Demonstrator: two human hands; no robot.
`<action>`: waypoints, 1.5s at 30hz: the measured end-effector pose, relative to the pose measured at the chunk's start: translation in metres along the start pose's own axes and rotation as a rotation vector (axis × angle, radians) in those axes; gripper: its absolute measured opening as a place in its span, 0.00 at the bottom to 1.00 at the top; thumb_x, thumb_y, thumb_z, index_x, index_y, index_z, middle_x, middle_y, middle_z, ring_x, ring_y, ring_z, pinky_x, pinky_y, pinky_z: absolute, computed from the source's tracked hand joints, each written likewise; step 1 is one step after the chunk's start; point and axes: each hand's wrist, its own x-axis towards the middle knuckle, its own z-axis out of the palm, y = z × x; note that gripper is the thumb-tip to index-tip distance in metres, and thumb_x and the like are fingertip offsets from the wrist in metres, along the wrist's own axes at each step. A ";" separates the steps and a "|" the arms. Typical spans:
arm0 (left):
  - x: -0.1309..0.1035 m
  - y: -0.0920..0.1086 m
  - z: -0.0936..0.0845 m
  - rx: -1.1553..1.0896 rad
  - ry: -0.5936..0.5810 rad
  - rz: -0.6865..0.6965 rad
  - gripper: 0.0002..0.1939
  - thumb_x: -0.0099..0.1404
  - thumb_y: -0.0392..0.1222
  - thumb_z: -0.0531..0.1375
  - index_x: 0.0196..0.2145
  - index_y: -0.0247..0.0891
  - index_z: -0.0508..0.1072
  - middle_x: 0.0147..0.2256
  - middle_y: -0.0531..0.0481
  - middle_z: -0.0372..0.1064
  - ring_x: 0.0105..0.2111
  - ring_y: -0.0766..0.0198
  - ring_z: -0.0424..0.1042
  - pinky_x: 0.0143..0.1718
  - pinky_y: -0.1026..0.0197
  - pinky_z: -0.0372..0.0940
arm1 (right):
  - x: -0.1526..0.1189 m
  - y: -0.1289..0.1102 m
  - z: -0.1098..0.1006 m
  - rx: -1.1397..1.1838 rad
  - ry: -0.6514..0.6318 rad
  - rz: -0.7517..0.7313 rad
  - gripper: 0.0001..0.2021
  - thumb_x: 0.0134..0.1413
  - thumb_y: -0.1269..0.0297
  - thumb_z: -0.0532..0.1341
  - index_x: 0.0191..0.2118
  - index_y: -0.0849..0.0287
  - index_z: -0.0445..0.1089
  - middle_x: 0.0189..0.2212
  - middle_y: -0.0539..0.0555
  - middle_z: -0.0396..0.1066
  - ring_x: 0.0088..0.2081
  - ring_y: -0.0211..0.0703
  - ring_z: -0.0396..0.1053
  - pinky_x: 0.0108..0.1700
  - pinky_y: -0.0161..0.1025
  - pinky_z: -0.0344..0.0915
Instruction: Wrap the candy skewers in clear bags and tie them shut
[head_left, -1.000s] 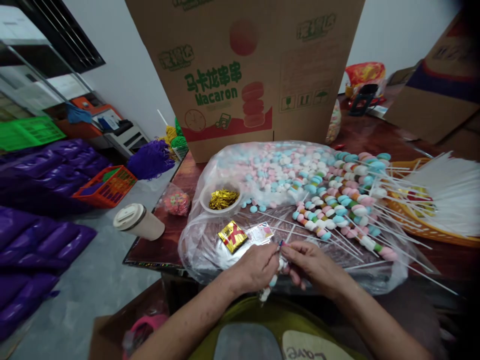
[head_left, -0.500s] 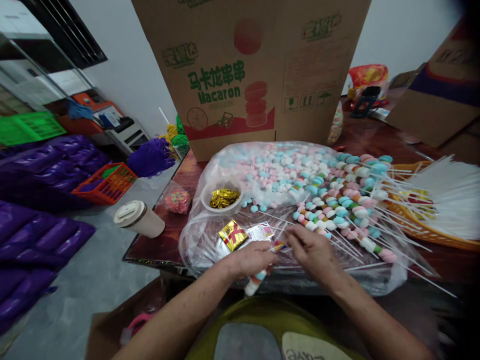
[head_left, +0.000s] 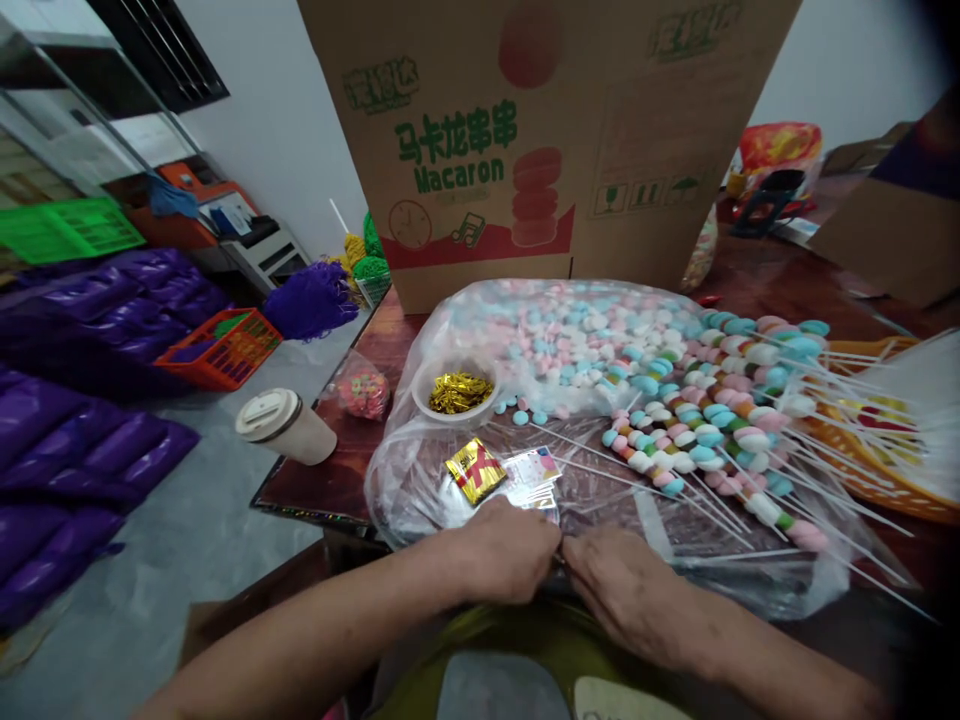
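My left hand point(head_left: 517, 550) and my right hand point(head_left: 619, 580) meet at the table's front edge, fingers closed and fingertips almost touching. Whatever they pinch is too small or hidden to name. Just beyond my left hand lie a gold packet with a red ribbon print point(head_left: 477, 470) and printed cards point(head_left: 534, 470). Behind these, a white bowl point(head_left: 421, 400) holds gold twist ties. Skewered marshmallows point(head_left: 697, 430) in pink, blue and white are piled at the right on a clear plastic bag point(head_left: 600, 505). Loose marshmallows point(head_left: 555, 330) fill the bag's back part.
A large cardboard box point(head_left: 480, 230) stands behind the bag. A lidded cup point(head_left: 289, 425) and a small candy bag point(head_left: 362, 390) are at the table's left. An orange basket point(head_left: 862, 460) with white sticks is at the right. Purple bags point(head_left: 60, 440) lie on the floor.
Both hands have moved down toward the body and closer together. The marshmallow piece and coloured strip seen at the left hand are now hidden. The view has shifted slightly.
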 end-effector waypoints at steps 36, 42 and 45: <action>-0.011 -0.016 0.020 -1.588 0.776 -0.395 0.08 0.50 0.39 0.57 0.17 0.33 0.68 0.16 0.55 0.61 0.17 0.72 0.59 0.20 0.68 0.54 | 0.064 -0.012 0.002 0.815 0.333 0.081 0.06 0.58 0.60 0.50 0.39 0.55 0.54 0.19 0.42 0.55 0.20 0.33 0.54 0.23 0.30 0.53; -0.009 -0.010 0.031 -1.660 0.897 -0.370 0.17 0.52 0.50 0.61 0.18 0.34 0.64 0.16 0.56 0.59 0.17 0.73 0.57 0.20 0.69 0.52 | 0.060 -0.012 0.005 0.258 0.471 0.052 0.06 0.54 0.65 0.51 0.38 0.58 0.57 0.23 0.49 0.63 0.24 0.38 0.61 0.27 0.35 0.55; -0.006 -0.009 0.035 -1.773 0.964 -0.342 0.16 0.50 0.49 0.64 0.20 0.33 0.67 0.16 0.56 0.61 0.17 0.74 0.58 0.21 0.69 0.53 | 0.058 -0.009 0.008 0.438 0.586 0.134 0.13 0.55 0.60 0.53 0.43 0.60 0.59 0.19 0.45 0.59 0.20 0.36 0.58 0.24 0.33 0.55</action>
